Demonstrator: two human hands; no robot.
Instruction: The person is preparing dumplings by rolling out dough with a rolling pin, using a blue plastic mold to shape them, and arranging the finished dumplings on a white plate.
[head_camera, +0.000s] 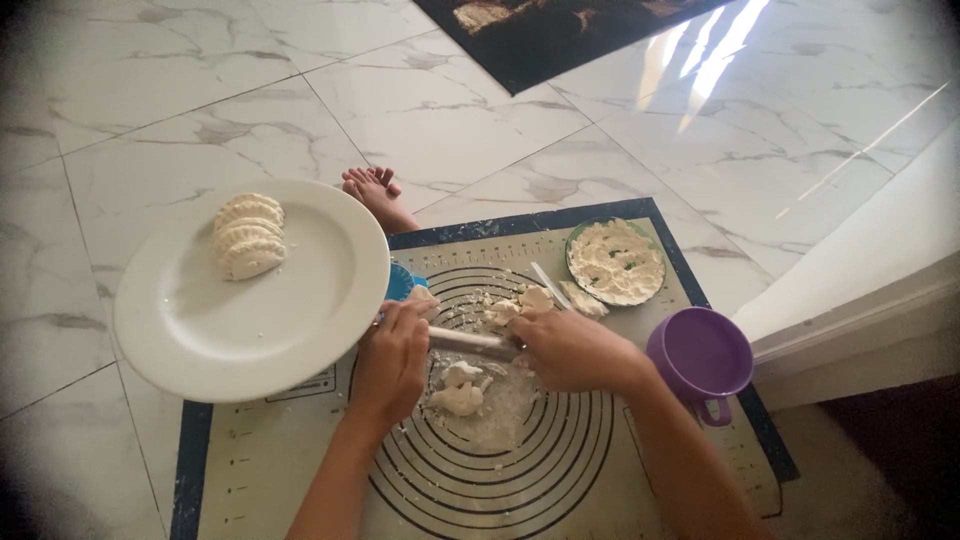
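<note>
Both hands grip a slim rolling pin (472, 341) that lies across the middle of a silicone pastry mat (560, 470) spread on the marble floor (200, 110). The left hand (392, 362) has its fingers clenched around the pin's left end, and the right hand (570, 350) has its fingers curled over the right end, so only the short stretch between them shows. Just below the pin, between the two wrists, small dough scraps (458, 390) sit on a floured patch of the mat's printed rings. More dough pieces (520, 305) lie just above the pin, near a thin white stick-like tool (550, 285) whose kind cannot be told. Beyond them a green-rimmed bowl of flour (615, 262) stands on the mat's far right part, and a purple cup (700, 357) stands near the right forearm. A large white plate (300, 330) overlaps the mat's left edge and carries a row of folded dumplings (248, 236) on its far side. A blue object (402, 281) peeks out from behind the plate's rim. A bare foot (378, 195) rests on the floor just past the mat
</note>
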